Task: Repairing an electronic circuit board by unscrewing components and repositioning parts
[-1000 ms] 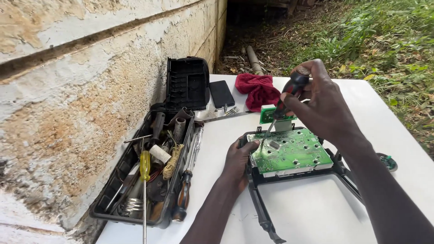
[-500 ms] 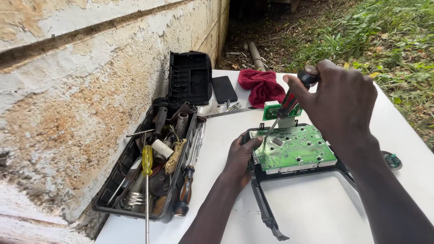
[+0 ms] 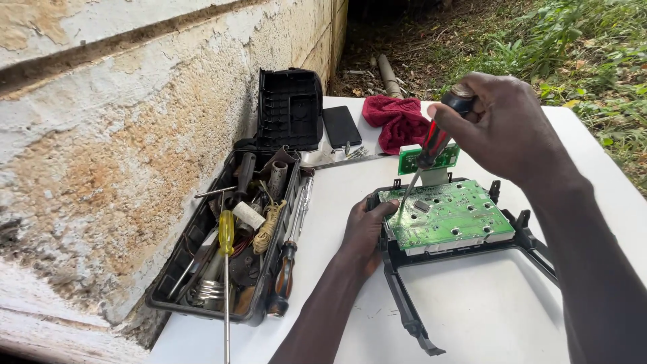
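My left hand (image 3: 364, 232) clamps the left edge of the green circuit board (image 3: 445, 216) in its black frame (image 3: 404, 296) on the white surface (image 3: 485, 310), steadying it, while my right hand (image 3: 502, 128) grips the red-handled screwdriver (image 3: 435, 145) tip-down onto it.

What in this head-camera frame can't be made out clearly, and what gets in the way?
- Screwdriver tip, head view: too small to tell whether it sits in a screw on the green circuit board.
- Screwdriver handle top: wrapped by the right hand.
- Board's left edge: covered by the left hand.
- Yellow-handled screwdriver: shaft cut off by the bottom edge.
- Toolbox contents: piled together, lower items hidden.
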